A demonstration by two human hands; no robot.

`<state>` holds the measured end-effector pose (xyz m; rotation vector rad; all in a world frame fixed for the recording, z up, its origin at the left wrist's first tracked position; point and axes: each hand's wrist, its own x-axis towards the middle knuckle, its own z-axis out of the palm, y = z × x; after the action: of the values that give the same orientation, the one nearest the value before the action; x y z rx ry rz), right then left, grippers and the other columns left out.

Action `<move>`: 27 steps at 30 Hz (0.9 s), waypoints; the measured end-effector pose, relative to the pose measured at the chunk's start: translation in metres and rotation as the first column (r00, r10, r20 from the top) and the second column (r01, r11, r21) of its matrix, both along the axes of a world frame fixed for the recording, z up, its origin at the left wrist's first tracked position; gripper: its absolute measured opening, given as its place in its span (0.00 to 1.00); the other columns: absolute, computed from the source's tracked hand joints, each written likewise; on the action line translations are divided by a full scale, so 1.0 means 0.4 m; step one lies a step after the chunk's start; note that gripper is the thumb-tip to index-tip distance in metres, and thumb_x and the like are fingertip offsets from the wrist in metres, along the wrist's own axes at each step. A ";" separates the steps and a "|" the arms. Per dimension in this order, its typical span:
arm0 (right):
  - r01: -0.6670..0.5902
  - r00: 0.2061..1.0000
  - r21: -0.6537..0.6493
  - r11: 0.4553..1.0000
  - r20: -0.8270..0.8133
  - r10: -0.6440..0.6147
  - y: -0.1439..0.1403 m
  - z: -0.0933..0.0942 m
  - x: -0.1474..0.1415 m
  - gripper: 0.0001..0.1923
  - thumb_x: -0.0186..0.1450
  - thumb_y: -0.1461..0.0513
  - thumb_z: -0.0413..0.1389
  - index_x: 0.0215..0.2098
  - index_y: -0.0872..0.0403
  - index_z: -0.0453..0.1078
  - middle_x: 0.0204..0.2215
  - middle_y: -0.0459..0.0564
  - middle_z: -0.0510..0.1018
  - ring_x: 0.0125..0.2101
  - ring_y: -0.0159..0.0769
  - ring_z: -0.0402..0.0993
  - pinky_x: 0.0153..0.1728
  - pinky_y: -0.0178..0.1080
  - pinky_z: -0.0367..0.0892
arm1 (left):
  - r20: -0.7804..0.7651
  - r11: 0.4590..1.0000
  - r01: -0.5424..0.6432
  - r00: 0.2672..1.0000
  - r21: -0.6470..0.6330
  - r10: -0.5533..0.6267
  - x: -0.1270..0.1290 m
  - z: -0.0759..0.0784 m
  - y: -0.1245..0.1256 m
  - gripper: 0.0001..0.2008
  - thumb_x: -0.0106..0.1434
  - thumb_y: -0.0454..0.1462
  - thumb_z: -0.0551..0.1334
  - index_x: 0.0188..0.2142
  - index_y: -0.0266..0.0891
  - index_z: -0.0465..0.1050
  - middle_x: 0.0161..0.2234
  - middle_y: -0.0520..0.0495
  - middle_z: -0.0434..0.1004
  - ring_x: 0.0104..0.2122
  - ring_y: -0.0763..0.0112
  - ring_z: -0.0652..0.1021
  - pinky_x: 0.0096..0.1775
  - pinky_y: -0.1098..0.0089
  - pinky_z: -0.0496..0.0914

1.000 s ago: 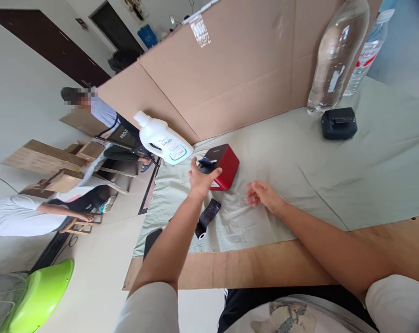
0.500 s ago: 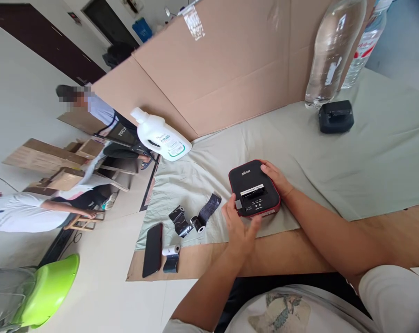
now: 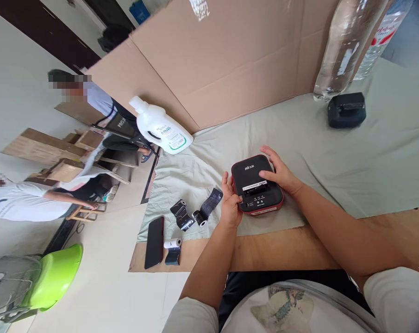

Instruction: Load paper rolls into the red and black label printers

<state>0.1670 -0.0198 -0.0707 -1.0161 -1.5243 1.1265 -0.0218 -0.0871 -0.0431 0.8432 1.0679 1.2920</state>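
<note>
A small label printer point(image 3: 253, 167) with a black top and red sides lies flat on the cloth in front of me. My left hand point(image 3: 231, 203) is against its left side, with the thumb at the near left corner and other fingers raised along the edge. On the other side, my right hand point(image 3: 282, 173) has its fingers spread, the thumb over the top and the fingertips by the far right corner. Left of the printer lie a black label roll point(image 3: 206, 208), another dark strip roll point(image 3: 181, 215) and a white roll with a dark tail point(image 3: 172, 252).
A phone point(image 3: 154, 243) lies at the table's left end. Behind are a white jug point(image 3: 165, 129), a cardboard wall point(image 3: 230, 60), a black device point(image 3: 347, 111) and two water bottles point(image 3: 341, 55) point(image 3: 379, 46). Two people sit off to the left, beyond a green basin point(image 3: 56, 277).
My left hand has shifted from the printer's near left corner up along its left side. My right hand has opened, its thumb now over the top. The view has also shifted slightly.
</note>
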 end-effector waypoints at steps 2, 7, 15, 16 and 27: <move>-0.090 0.988 0.050 0.995 0.129 0.083 0.002 0.009 0.019 0.57 0.50 0.36 0.64 0.70 0.44 0.50 0.73 0.52 0.39 0.72 0.55 0.33 0.69 0.58 0.39 | 0.005 1.000 -0.006 1.000 -0.001 0.006 -0.003 -0.003 -0.001 0.53 0.40 0.29 0.57 0.68 0.54 0.47 0.67 0.51 0.58 0.64 0.61 0.65 0.50 0.69 0.71; -0.223 0.935 0.048 0.974 0.293 0.199 0.001 0.028 0.044 0.68 0.43 0.36 0.67 0.73 0.43 0.42 0.74 0.52 0.28 0.72 0.59 0.24 0.69 0.61 0.33 | 0.001 1.000 0.007 1.000 0.011 -0.007 -0.009 0.000 -0.006 0.55 0.42 0.28 0.58 0.68 0.60 0.44 0.67 0.52 0.58 0.65 0.63 0.63 0.51 0.71 0.70; -0.119 0.993 0.095 0.988 0.010 0.119 0.007 -0.017 0.017 0.65 0.45 0.33 0.64 0.72 0.43 0.44 0.74 0.49 0.39 0.72 0.56 0.31 0.70 0.57 0.39 | 0.003 1.000 -0.009 1.000 0.000 0.009 0.001 0.002 -0.022 0.53 0.45 0.28 0.58 0.69 0.60 0.43 0.67 0.52 0.59 0.61 0.64 0.68 0.47 0.72 0.71; -0.063 0.993 0.051 0.997 -0.101 0.068 0.010 -0.030 0.008 0.60 0.48 0.31 0.60 0.71 0.43 0.48 0.73 0.48 0.46 0.72 0.54 0.37 0.69 0.55 0.44 | 0.004 1.000 -0.015 1.000 0.015 0.015 0.002 -0.004 -0.023 0.52 0.44 0.29 0.58 0.68 0.59 0.45 0.66 0.52 0.59 0.61 0.64 0.68 0.48 0.71 0.70; 0.119 0.883 -0.253 0.960 -0.416 -0.219 0.008 -0.057 -0.029 0.32 0.53 0.35 0.61 0.44 0.48 0.72 0.41 0.46 0.81 0.41 0.39 0.76 0.47 0.45 0.73 | -0.542 0.960 -0.001 0.825 0.280 0.159 -0.055 0.005 0.027 0.15 0.62 0.38 0.58 0.49 0.43 0.71 0.52 0.44 0.75 0.53 0.62 0.74 0.56 0.59 0.66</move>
<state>0.1555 -0.0165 -0.0934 -0.9386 -0.9446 1.3141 -0.0438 -0.0764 -0.0409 1.4636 1.4165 1.3096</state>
